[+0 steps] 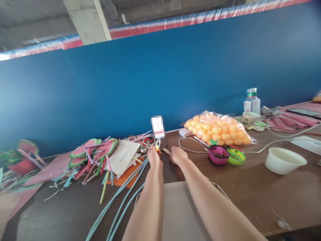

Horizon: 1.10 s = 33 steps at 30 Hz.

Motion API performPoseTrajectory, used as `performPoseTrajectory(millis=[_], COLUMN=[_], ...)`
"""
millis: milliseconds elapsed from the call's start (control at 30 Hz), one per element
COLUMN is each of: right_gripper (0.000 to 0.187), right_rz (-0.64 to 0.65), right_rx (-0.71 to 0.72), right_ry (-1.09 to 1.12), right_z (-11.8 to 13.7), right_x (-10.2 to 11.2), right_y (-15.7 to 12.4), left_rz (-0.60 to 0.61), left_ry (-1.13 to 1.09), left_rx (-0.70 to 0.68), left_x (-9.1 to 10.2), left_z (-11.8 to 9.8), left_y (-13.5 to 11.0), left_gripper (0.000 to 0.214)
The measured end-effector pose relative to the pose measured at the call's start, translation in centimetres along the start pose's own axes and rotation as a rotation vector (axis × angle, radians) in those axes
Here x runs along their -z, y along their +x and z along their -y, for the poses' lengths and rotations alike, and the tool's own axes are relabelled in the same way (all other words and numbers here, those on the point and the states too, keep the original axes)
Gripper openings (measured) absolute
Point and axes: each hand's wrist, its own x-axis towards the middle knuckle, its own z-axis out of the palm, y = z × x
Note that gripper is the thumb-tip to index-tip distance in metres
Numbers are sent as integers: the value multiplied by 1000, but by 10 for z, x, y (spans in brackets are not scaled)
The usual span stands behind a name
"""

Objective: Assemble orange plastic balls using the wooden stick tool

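My left hand (154, 156) reaches out to the middle of the table, its fingers closed around a small orange-yellow ball (156, 147), mostly covered by them. To its right, my right hand (178, 155) is closed on a short tan stick (166, 151) that pokes out toward the left hand; its other end is hidden. A shiny silver round object (143, 150) lies just left of my left hand. Pale blue-green strips (122, 190) run along the table beside my left forearm. Behind the hands a white phone-like item (157, 127) stands upright, its face blurred.
Pink-and-green paper fans (106, 149), a printed sheet (124, 155) and loose strips crowd the left. On the right are a bag of orange balls (218, 129), a purple basket (218, 156), a green basket (237, 156), a white bowl (282, 164) and a bottle (252, 102). A blue partition (150, 77) stands behind.
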Motion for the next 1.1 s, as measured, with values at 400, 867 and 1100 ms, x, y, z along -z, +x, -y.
performPoseTrajectory(millis=[400, 867, 1100], right_gripper=[25, 21, 22], right_rz=[-400, -475, -426], right_rx=[88, 253, 260], right_ry=[62, 84, 45], right_z=[12, 19, 20], right_x=[17, 36, 40], right_y=[-14, -31, -37], left_rz=[-15, 15, 18], left_ry=[-63, -123, -161], left_rx=[73, 93, 69], left_x=[-3, -7, -6], left_z=[-7, -13, -12], left_y=[-4, -7, -8], left_gripper=[13, 11, 6])
